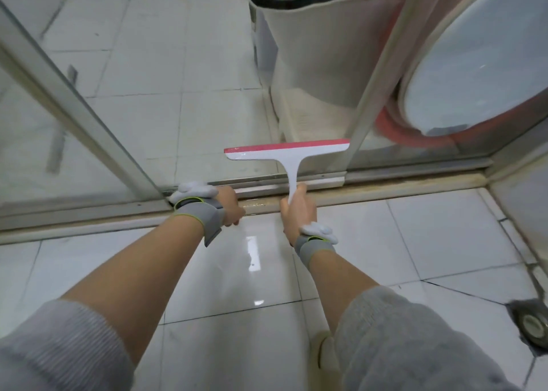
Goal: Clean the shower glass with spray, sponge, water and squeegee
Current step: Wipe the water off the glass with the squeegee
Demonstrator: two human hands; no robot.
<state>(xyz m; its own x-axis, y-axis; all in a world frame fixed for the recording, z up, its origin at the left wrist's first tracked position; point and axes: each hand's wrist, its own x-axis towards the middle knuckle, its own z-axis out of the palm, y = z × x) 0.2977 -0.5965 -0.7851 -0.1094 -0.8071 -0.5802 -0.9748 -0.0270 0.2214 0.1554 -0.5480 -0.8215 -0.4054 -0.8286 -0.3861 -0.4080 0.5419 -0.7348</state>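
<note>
Now | squeegee (287, 152) above right hand (298, 210) | handle gripped

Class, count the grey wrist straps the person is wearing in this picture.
2. One grey wrist strap sits behind the left hand at the door track; the other behind the right hand gripping the squeegee.

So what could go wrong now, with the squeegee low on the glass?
1. The white squeegee with a pink blade is near the door frame; it may catch there and leave a streak.
2. The glossy white floor tiles look wet, so slipping is possible.
3. The left hand on the bottom track might get pinched.
</note>
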